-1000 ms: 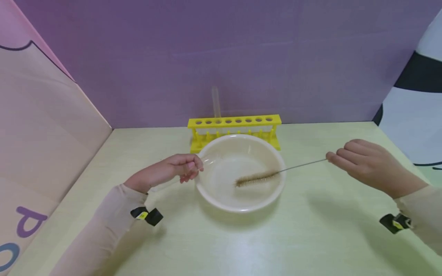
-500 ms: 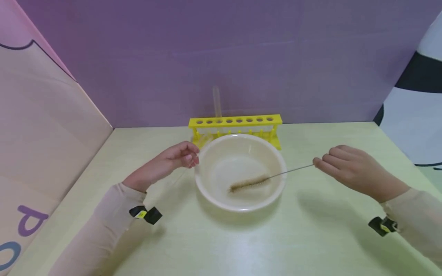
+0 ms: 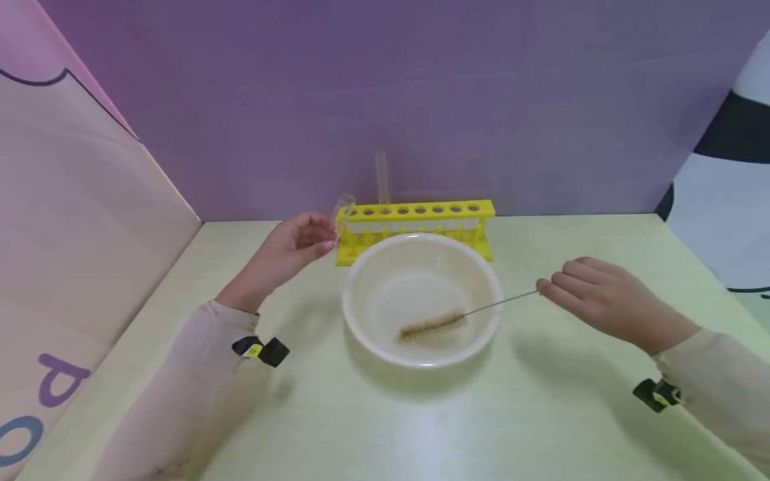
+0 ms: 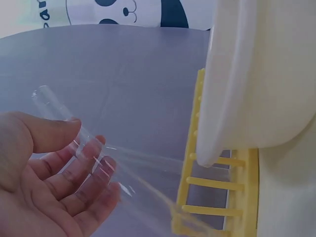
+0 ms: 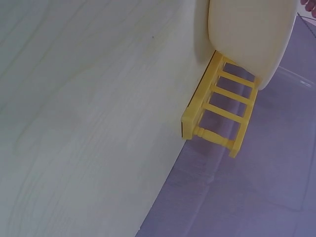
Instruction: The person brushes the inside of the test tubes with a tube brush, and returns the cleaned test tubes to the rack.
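Observation:
Between the thumb and fingers of my left hand is a clear test tube, tilted, its upper end in front of the rack's left end. The left wrist view shows that tube running slantwise through the fingers. My right hand grips the thin wire handle of a test tube brush. The tan bristles are over the inside of a cream basin; whether they touch its bottom I cannot tell. Fingers of the right hand hide the handle's end.
Behind the basin stands a yellow test tube rack, its lower part partly hidden by the basin. Another clear test tube rises upright at the rack. A pale table bears these things; a purple panel closes the back.
My left hand has moved up and away toward the rack with the test tube, which now points more upward. My right hand has shifted left and slightly nearer, lowering the brush in the basin.

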`<state>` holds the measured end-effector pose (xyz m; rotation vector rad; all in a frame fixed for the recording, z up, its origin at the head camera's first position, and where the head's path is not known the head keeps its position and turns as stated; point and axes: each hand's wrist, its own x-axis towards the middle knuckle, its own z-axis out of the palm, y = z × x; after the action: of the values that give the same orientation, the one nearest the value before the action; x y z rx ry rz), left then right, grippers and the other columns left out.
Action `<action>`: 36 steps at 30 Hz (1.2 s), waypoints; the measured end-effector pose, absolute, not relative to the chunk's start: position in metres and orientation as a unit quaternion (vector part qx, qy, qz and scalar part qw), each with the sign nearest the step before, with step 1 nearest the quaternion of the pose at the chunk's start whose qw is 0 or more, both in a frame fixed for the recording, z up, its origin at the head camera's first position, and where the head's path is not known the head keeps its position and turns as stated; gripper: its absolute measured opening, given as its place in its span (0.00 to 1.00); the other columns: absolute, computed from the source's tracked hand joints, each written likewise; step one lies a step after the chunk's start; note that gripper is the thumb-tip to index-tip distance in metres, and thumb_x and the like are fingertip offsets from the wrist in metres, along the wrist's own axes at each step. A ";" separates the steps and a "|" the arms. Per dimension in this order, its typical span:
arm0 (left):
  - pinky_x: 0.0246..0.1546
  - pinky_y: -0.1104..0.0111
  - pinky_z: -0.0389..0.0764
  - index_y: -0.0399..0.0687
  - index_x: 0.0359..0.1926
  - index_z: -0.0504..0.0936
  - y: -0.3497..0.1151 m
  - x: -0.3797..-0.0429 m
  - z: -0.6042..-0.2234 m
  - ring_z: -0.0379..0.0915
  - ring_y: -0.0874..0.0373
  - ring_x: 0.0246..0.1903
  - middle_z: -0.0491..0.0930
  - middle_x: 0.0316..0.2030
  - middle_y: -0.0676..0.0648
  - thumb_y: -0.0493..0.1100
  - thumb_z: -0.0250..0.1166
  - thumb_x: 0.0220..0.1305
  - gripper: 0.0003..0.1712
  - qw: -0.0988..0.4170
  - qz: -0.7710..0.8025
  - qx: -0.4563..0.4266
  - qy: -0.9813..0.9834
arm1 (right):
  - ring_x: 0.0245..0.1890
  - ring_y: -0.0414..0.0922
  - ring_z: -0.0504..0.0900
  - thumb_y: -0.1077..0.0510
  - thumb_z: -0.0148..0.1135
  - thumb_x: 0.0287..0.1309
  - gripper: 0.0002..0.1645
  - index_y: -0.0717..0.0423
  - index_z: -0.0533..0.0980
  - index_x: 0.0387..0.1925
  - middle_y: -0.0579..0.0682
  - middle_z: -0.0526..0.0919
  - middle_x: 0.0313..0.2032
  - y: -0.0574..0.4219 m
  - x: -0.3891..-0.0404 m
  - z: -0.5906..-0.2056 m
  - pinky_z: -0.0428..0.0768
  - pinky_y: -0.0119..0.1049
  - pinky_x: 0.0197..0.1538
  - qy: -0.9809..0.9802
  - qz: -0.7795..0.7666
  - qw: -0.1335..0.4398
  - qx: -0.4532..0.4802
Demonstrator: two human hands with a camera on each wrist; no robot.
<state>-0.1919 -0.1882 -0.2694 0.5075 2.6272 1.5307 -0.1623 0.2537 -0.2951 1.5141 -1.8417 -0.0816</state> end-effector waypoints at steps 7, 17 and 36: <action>0.51 0.60 0.76 0.45 0.52 0.70 -0.185 -0.201 -0.258 0.72 0.54 0.50 0.76 0.50 0.45 0.42 0.61 0.65 0.16 -0.003 0.502 0.116 0.857 | 0.25 0.47 0.70 0.68 0.26 0.72 0.26 0.65 0.76 0.37 0.53 0.77 0.28 0.250 -0.165 -0.299 0.71 0.39 0.27 -0.715 -0.019 0.374 0.590; 0.48 0.65 0.74 0.43 0.51 0.71 -0.174 -0.225 -0.244 0.74 0.57 0.46 0.78 0.47 0.44 0.40 0.62 0.64 0.16 -0.106 0.556 0.108 0.817 | 0.27 0.47 0.73 0.69 0.30 0.71 0.24 0.66 0.77 0.37 0.53 0.79 0.29 0.247 -0.164 -0.304 0.74 0.39 0.30 -0.719 -0.018 0.374 0.586; 0.44 0.71 0.77 0.37 0.50 0.72 -0.165 -0.273 -0.236 0.75 0.56 0.46 0.78 0.46 0.42 0.33 0.61 0.62 0.16 -0.158 0.643 0.081 0.745 | 0.28 0.47 0.73 0.67 0.30 0.73 0.25 0.65 0.77 0.38 0.52 0.79 0.29 0.242 -0.167 -0.313 0.74 0.40 0.30 -0.726 -0.014 0.370 0.580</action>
<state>-0.2733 -0.1654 -0.2364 0.2854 2.6094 2.2539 -0.1673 0.2416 -0.3131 1.4880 -1.8617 -0.0357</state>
